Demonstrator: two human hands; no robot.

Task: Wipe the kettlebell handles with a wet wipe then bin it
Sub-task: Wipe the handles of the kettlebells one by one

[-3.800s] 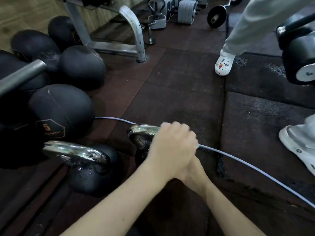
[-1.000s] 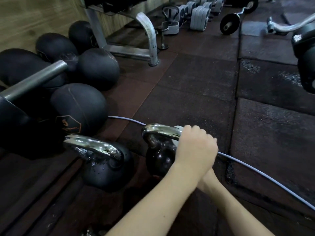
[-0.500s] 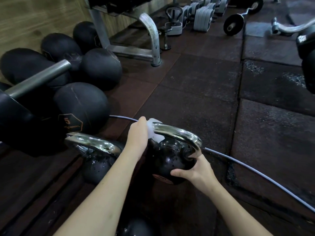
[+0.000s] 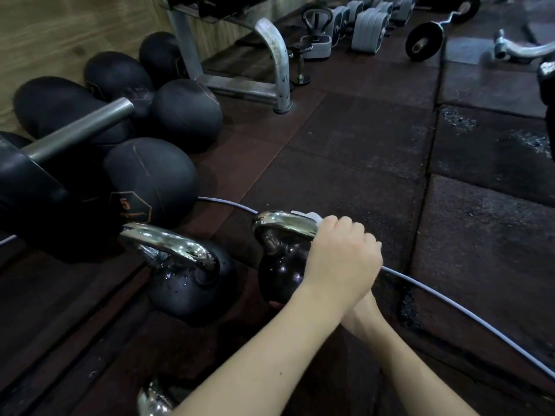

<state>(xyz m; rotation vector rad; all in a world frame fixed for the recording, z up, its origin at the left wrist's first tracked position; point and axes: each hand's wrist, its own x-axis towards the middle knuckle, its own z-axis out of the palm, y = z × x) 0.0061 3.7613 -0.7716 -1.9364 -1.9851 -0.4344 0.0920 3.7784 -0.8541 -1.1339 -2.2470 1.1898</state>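
Observation:
Two black kettlebells with chrome handles stand on the rubber floor. My left hand (image 4: 339,259) grips the right end of the right kettlebell's handle (image 4: 285,223), with the white wet wipe (image 4: 309,217) showing just past my fingers. That kettlebell's black body (image 4: 279,265) sits below the handle. My right hand (image 4: 360,312) lies under my left hand against the same kettlebell; only its wrist end shows and its fingers are hidden. The left kettlebell (image 4: 180,283) stands untouched. A third chrome handle (image 4: 153,400) peeks in at the bottom edge.
Black medicine balls (image 4: 150,181) and a dumbbell bar (image 4: 78,127) crowd the left. A grey cable (image 4: 450,307) runs across the floor behind the kettlebells. A metal rack leg (image 4: 277,64), grey weights (image 4: 366,28) and a curl bar (image 4: 426,40) lie farther back.
My left hand has slid the wipe from the left end of the handle to its right end and now covers my right hand. The person in white shoes is gone from view.

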